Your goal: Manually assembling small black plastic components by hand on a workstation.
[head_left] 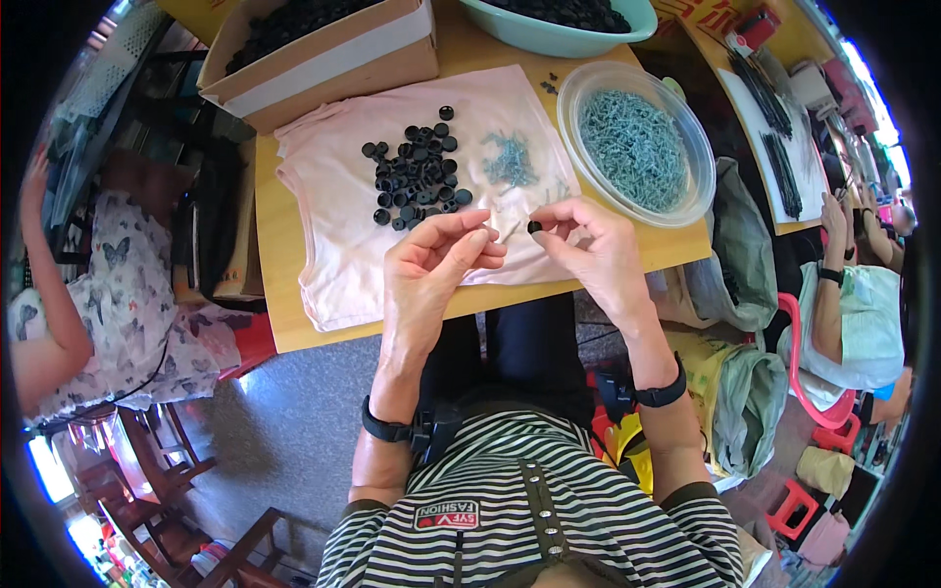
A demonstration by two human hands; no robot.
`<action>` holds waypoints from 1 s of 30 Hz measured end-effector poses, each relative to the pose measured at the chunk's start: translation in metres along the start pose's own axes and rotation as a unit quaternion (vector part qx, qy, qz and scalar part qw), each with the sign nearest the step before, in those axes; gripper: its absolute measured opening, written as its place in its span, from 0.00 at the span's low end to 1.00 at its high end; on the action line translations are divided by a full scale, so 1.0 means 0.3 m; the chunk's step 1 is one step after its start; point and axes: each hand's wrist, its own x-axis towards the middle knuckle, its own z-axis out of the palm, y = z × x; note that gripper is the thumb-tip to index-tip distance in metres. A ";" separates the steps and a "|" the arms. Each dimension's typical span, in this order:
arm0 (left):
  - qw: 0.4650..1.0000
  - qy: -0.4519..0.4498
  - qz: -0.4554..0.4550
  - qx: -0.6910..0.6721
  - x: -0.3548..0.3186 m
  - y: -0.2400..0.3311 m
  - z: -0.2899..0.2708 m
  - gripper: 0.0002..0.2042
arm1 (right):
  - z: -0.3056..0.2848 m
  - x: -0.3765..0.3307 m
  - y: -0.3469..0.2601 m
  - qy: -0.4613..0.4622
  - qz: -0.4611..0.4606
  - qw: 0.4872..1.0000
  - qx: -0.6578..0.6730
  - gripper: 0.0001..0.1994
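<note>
My right hand (pixel 596 247) pinches a small black cap (pixel 534 226) between thumb and fingertips, above the near part of a pale pink cloth (pixel 338 216). Close by on its left, my left hand (pixel 438 253) has its thumb and fingers drawn together. Whatever sits at those fingertips is too small to name. Beyond the left hand lies a loose heap of round black caps (pixel 417 169). A little pile of thin silvery screws (pixel 510 160) rests on the cloth to the right of the caps.
A clear plastic tub (pixel 708 181) full of screws stands at the table's right edge. At the back are a cardboard box (pixel 323 73) and a pale green basin (pixel 549 37), both holding black parts. Other people sit on either side, one with a bare arm (pixel 59 323) at left.
</note>
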 end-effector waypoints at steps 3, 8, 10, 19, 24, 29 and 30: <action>1.000 0.000 -0.001 -0.027 -0.021 0.008 0.000 0.11 | -0.023 -0.018 -0.034 -0.056 0.140 0.953 0.263 0.10; 0.998 -0.008 0.017 -0.055 -0.043 0.032 0.033 0.10 | -0.044 -0.041 -0.034 -0.104 0.192 0.828 0.516 0.12; 0.997 0.011 0.008 -0.078 -0.052 0.050 0.048 0.08 | -0.043 -0.045 -0.042 -0.108 0.194 0.810 0.543 0.13; 0.992 -0.001 0.089 -0.084 -0.070 0.020 0.055 0.05 | -0.020 -0.051 -0.056 -0.137 0.204 0.756 0.606 0.13; 0.995 0.006 0.076 -0.068 -0.081 0.019 0.056 0.05 | -0.014 -0.051 -0.066 -0.147 0.208 0.758 0.600 0.13; 0.996 0.026 0.079 -0.029 -0.092 0.022 0.051 0.06 | -0.009 -0.053 -0.073 -0.141 0.208 0.788 0.562 0.12; 0.992 0.031 0.120 0.023 -0.094 0.023 0.051 0.06 | -0.008 -0.055 -0.075 -0.141 0.208 0.788 0.562 0.12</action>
